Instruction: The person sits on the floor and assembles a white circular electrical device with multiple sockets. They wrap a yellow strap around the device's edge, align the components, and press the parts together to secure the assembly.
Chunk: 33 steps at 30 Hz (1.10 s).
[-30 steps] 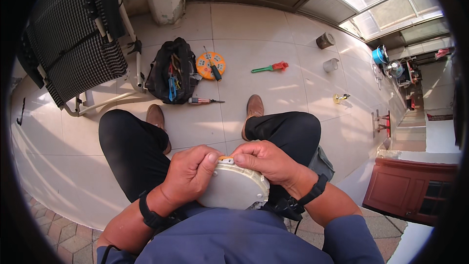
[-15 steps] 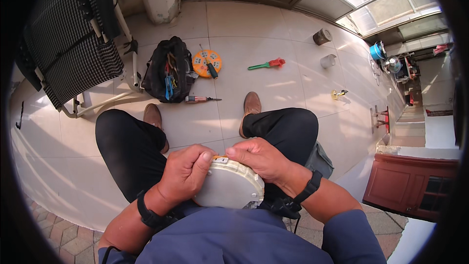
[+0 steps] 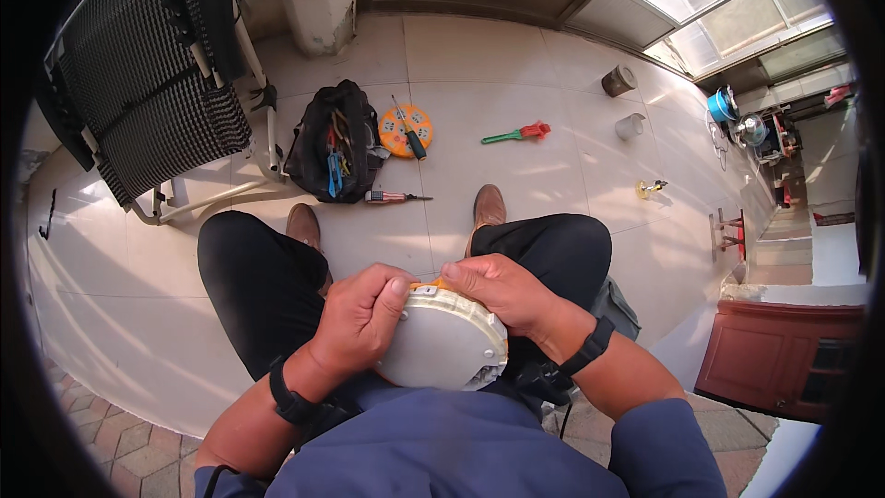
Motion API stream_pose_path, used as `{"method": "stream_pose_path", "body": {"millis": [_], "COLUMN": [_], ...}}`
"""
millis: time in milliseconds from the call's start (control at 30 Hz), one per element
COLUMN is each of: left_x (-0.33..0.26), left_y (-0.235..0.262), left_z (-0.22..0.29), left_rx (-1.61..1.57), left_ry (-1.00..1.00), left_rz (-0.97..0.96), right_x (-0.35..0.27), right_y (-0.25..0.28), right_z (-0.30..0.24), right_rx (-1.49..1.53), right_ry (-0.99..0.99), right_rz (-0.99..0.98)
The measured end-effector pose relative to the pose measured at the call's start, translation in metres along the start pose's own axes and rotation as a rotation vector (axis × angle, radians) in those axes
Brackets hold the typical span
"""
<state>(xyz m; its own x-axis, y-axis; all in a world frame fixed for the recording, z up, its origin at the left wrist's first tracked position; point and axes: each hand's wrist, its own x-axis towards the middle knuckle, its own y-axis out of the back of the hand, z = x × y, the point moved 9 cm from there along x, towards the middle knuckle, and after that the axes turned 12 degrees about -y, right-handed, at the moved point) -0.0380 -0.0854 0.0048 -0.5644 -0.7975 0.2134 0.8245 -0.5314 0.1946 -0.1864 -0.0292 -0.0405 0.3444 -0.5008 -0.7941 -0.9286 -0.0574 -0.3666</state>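
Observation:
I sit with both hands on a round white disc-shaped housing [image 3: 442, 346] with an orange part under its far edge, held over my lap. My left hand [image 3: 358, 320] wraps around its left rim, fingers curled over the top edge. My right hand [image 3: 498, 290] grips the far right rim, fingertips meeting the left thumb at the top. Both wrists wear black bands. My black-trousered knees and brown shoes show beyond the disc.
On the pale tiled floor ahead lie an open black tool bag [image 3: 332, 143], an orange round reel [image 3: 404, 129] with a screwdriver across it, another screwdriver [image 3: 392, 196] and a green-and-red tool [image 3: 516, 135]. A black mesh chair [image 3: 147, 83] stands at left, small cups at far right.
The disc has turned slightly in my hands and my fingers have shifted along its top rim. The view moved a little; the floor objects stay put.

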Motion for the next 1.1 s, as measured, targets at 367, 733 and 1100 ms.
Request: {"method": "stream_pose_path", "body": {"millis": [367, 733, 1100], "left_x": [-0.007, -0.014, 0.028], "left_y": [0.004, 0.0, 0.065], "left_z": [0.006, -0.004, -0.051], "left_rx": [0.044, -0.054, 0.158], "left_ry": [-0.03, 0.083, 0.088], "left_rz": [-0.009, -0.02, 0.456], "right_x": [0.001, 0.004, 0.045], "right_y": [-0.004, -0.005, 0.053], "right_z": [0.007, 0.01, -0.077], "right_rx": [0.048, 0.08, -0.296], "right_ry": [-0.047, -0.106, 0.314], "right_rz": [-0.067, -0.072, 0.381]}}
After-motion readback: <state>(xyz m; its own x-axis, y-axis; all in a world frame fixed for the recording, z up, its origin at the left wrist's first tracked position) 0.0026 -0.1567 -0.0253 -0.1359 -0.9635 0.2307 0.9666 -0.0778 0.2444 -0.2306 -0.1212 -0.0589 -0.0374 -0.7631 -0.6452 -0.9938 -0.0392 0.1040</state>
